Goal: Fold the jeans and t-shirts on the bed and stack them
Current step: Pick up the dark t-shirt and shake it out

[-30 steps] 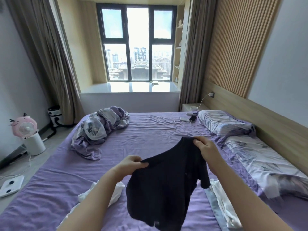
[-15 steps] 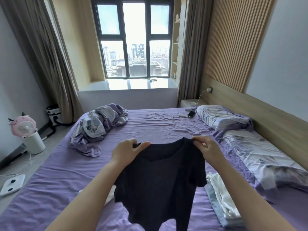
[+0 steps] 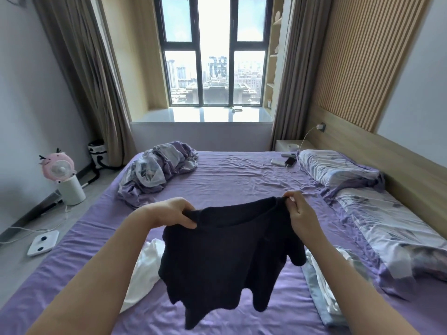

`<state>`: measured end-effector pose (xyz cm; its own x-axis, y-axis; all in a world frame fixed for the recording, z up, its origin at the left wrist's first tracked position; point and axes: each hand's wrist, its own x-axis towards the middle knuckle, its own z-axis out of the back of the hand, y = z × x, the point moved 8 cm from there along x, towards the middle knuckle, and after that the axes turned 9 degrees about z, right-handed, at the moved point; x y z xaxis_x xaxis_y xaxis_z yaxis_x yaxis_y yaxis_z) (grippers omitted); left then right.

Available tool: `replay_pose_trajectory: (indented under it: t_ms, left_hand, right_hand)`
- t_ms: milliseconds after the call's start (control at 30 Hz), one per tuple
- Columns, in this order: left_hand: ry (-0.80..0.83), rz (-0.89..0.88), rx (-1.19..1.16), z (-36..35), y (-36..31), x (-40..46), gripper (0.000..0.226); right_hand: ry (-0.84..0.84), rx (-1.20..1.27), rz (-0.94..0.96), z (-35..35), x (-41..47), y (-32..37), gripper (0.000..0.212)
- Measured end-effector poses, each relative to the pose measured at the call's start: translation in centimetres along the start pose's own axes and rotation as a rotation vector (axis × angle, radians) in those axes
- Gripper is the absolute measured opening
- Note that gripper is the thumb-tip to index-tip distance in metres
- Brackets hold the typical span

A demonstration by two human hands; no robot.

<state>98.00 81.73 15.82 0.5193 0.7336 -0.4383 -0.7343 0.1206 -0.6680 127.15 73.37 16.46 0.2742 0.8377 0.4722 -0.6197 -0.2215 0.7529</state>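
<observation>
A dark navy t-shirt [image 3: 229, 257] hangs in the air above the purple bed [image 3: 242, 180], held up by its two shoulders. My left hand [image 3: 176, 213] grips the left shoulder and my right hand [image 3: 300, 213] pinches the right shoulder beside the neckline. The shirt's hem dangles just over the sheet. A white garment [image 3: 145, 269] lies crumpled on the bed behind the shirt's left side. At the right, a folded stack of white and light-blue clothes [image 3: 324, 293] lies partly hidden by my right forearm.
A bunched purple quilt [image 3: 157, 172] lies at the far left of the bed. Two patterned pillows [image 3: 367, 209] run along the headboard on the right. A phone and power bank [image 3: 285, 162] sit near the far pillow. A pink fan [image 3: 63, 175] and a white scale [image 3: 43, 243] are on the floor at the left.
My left hand has shifted its hold from the shirt's side to the left shoulder, and both hands have spread apart and opened the shirt flat.
</observation>
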Motion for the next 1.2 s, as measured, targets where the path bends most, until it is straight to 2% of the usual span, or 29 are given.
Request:
replay_pose_trajectory:
  t_ms: [100, 200, 400, 467, 567, 667, 733, 833, 867, 1067, 1200]
  left_hand:
    - [-0.220, 0.003, 0.035, 0.3, 0.8, -0.2, 0.026]
    - [-0.231, -0.032, 0.006, -2.2, 2.2, -0.6, 0.024]
    - [-0.324, -0.036, -0.125, -6.3, 4.1, -1.9, 0.030]
    - [-0.251, -0.036, -0.235, -7.3, 3.0, -2.7, 0.026]
    - [-0.006, -0.024, -0.478, -8.5, 1.1, -3.4, 0.028]
    - [0.148, 0.062, -0.528, -8.5, 1.5, -3.1, 0.030]
    - [0.131, 0.171, -0.494, -8.4, 3.4, -1.5, 0.034]
    - [-0.110, 0.300, -0.112, -8.4, 7.4, 2.7, 0.034]
    - [-0.146, 0.320, -0.030, -9.1, 8.6, 4.2, 0.032]
    - [-0.173, 0.326, 0.064, -15.0, 17.1, 13.3, 0.010]
    - [-0.193, 0.341, 0.098, -16.4, 22.1, 18.5, 0.017]
  right_hand:
    - [0.023, -0.002, 0.016, -0.2, -0.9, 0.5, 0.011]
    - [0.081, 0.018, 0.009, -0.1, -2.2, 0.0, 0.012]
    - [0.394, 0.190, -0.151, -1.6, -6.7, -2.9, 0.024]
    - [0.459, 0.346, -0.246, -2.3, -8.0, -3.7, 0.021]
    - [0.579, 0.636, -0.373, -3.2, -9.0, -3.8, 0.010]
    - [0.631, 0.788, -0.458, -3.8, -8.7, -4.3, 0.016]
    - [0.633, 0.706, -0.512, -4.8, -8.5, -6.0, 0.012]
    - [0.604, 0.448, -0.537, -7.6, -8.9, -9.7, 0.010]
    - [0.602, 0.346, -0.520, -8.7, -9.1, -11.1, 0.010]
    - [0.568, -0.012, -0.502, -16.2, -11.7, -19.6, 0.010]
    - [0.507, -0.148, -0.485, -20.2, -12.3, -24.4, 0.012]
